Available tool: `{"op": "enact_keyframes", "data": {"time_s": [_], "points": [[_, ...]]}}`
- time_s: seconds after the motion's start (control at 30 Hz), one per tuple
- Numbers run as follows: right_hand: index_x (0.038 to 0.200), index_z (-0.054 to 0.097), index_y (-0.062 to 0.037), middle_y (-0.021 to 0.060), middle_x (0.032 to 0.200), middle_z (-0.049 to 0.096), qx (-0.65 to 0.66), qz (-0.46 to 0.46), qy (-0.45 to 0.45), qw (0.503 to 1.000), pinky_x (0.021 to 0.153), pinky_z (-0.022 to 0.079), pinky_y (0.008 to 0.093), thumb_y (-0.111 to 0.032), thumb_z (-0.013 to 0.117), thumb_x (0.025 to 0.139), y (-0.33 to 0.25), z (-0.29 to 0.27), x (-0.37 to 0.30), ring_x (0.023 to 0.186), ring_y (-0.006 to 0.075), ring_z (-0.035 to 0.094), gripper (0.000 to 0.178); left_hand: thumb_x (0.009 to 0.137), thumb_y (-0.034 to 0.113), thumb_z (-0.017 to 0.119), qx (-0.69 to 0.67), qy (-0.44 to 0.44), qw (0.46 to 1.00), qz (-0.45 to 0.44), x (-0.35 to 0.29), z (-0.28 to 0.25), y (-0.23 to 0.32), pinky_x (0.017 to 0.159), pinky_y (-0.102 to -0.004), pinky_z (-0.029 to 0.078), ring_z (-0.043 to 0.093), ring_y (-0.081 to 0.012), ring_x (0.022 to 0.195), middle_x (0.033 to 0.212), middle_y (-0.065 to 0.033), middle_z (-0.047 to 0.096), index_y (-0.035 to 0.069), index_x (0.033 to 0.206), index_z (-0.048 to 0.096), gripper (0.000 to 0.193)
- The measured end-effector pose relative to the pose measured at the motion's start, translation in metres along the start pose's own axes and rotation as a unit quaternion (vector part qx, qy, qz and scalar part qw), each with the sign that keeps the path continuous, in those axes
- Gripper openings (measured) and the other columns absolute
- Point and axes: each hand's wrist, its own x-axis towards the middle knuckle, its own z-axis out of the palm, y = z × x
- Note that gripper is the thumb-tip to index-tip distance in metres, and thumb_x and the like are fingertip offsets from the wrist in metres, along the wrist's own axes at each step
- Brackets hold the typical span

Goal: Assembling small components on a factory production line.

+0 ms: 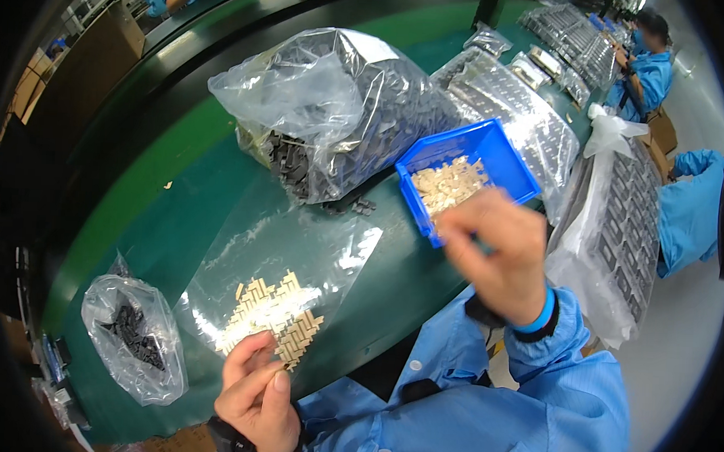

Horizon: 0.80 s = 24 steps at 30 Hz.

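Observation:
My left hand (259, 401) is closed in a pinch, thumb against fingers, at the near edge of a clear plastic sheet or bag. Whatever small thing it holds is too hidden to name. Right beyond its fingertips, small pale gold pieces (299, 336) lie in a neat interlocking pattern on the plastic (336, 253). My right hand (502, 252), slightly blurred, is over the near side of a blue open-front bin (519, 170), its thumb and fingers pinched together. Loose pale gold pieces (449, 184) fill the bin's bottom. Anything between the right fingertips is too small to make out.
A large clear bag of dark parts (335, 112) lies beyond the plastic, some parts spilled beside it. A small bag of black parts (139, 337) sits at left. Wrapped trays (612, 229) stand at right. Co-workers in blue (650, 77) sit farther off.

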Motion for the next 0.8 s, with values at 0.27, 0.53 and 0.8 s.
{"op": "enact_keyframes", "data": {"time_s": [0.27, 0.53, 0.8], "points": [[0.074, 0.059, -0.0045, 0.0068, 0.062, 0.054, -0.283, -0.062, 0.009, 0.957, 0.059, 0.037, 0.0350, -0.002, 0.059, 0.070, 0.050, -0.028, 0.017, 0.060, 0.0242, 0.051, 0.005, 0.072, -0.002, 0.059, 0.385, -0.179, 0.846, 0.321, 0.014, -0.022, 0.024, 0.085, -0.0394, 0.040, 0.054, -0.0306, 0.089, 0.102, -0.0175, 0.054, 0.001, 0.087, 0.062, 0.016], [0.071, 0.053, -0.0062, 0.0064, 0.069, 0.052, -0.262, -0.041, 0.085, 0.961, 0.063, 0.035, 0.0335, -0.001, 0.058, 0.067, 0.033, -0.018, 0.017, 0.067, 0.0245, 0.050, 0.009, 0.061, 0.001, 0.065, 0.428, -0.254, 0.750, 0.436, 0.013, -0.011, 0.028, 0.085, -0.0401, 0.035, 0.053, -0.0161, 0.069, 0.078, -0.0014, 0.053, 0.008, 0.085, 0.064, 0.026], [0.073, 0.057, -0.0041, 0.0086, 0.073, 0.056, -0.088, -0.015, 0.064, 0.994, 0.066, 0.039, 0.0322, -0.002, 0.061, 0.065, 0.021, -0.016, 0.009, 0.071, 0.0253, 0.053, 0.010, 0.059, 0.004, 0.063, 0.419, -0.251, 0.690, 0.534, 0.017, -0.004, 0.029, 0.086, -0.0403, 0.035, 0.050, -0.0151, 0.074, 0.079, -0.0017, 0.053, 0.008, 0.084, 0.065, 0.026]]}}
